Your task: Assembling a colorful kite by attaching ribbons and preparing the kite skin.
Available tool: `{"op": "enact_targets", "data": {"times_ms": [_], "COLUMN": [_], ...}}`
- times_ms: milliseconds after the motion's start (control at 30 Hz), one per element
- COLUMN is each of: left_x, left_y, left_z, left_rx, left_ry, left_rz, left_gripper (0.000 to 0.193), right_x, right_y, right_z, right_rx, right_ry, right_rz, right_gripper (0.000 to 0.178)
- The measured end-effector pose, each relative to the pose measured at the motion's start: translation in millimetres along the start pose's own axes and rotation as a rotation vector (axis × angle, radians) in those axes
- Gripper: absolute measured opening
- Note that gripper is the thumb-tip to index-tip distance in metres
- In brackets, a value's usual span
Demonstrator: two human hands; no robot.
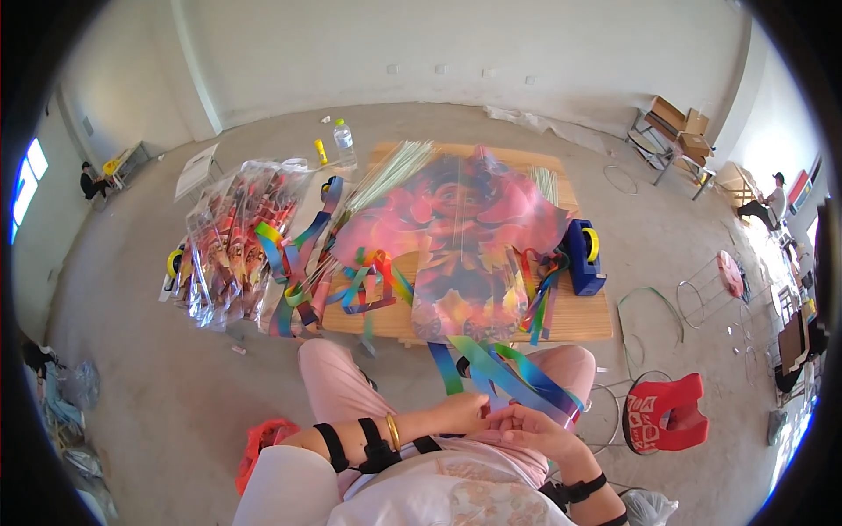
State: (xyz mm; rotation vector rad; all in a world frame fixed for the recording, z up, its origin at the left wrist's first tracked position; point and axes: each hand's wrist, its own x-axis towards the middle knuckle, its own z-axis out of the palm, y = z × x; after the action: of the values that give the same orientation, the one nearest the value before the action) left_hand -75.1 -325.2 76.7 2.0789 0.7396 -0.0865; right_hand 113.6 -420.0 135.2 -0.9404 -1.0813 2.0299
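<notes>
Near the lap, the left hand and right hand pinch together on the rainbow ribbon tails hanging off the near edge of the desk from the pink kite, best kept flat and untwisted.

Water bottle standing near table's far edge, blue tape dispenser sitting at table's right end, red stool resting on floor, packaged kites lying stacked at left.
</notes>
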Motion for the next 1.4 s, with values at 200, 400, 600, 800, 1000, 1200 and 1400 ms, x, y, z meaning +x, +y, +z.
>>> {"op": "enact_targets", "data": {"times_ms": [200, 400, 600, 800, 1000, 1200, 1400], "left_x": [10, -6, -9, -3, -12, -9, -21], "left_y": [-2, 14, 30, 1, -29, -78, -105], "left_z": [4, -18, -25, -9, -9, -18, -19], "left_rx": [-0.913, -1.333, -0.72, -0.204, -0.377, -0.418, -0.443], "left_ry": [-0.084, -0.365, -0.665, -0.593, -0.607, -0.417, -0.207], "left_rz": [0.412, 0.207, 0.05, 0.262, 0.162, -0.037, -0.067], "left_gripper": [0.061, 0.055, 0.046, 0.052, 0.06, 0.054, 0.048], "right_x": [-6, -11, -3, -36, -104, -177, -209], "right_y": [-8, 2, 17, -2, -54, 50, 112], "right_z": [-4, -38, -9, -12, 19, -47, -74], "right_rx": [-0.12, -0.282, 0.097, 0.497, 0.057, -0.74, -0.439], "right_ry": [0.153, 0.704, 0.246, 0.175, 0.203, 0.347, 0.323], "right_rz": [-0.105, -0.26, -0.122, -0.287, -0.05, 0.298, 1.242], "right_gripper": [0.031, 0.026, 0.03, 0.029, 0.043, 0.043, 0.05]}}
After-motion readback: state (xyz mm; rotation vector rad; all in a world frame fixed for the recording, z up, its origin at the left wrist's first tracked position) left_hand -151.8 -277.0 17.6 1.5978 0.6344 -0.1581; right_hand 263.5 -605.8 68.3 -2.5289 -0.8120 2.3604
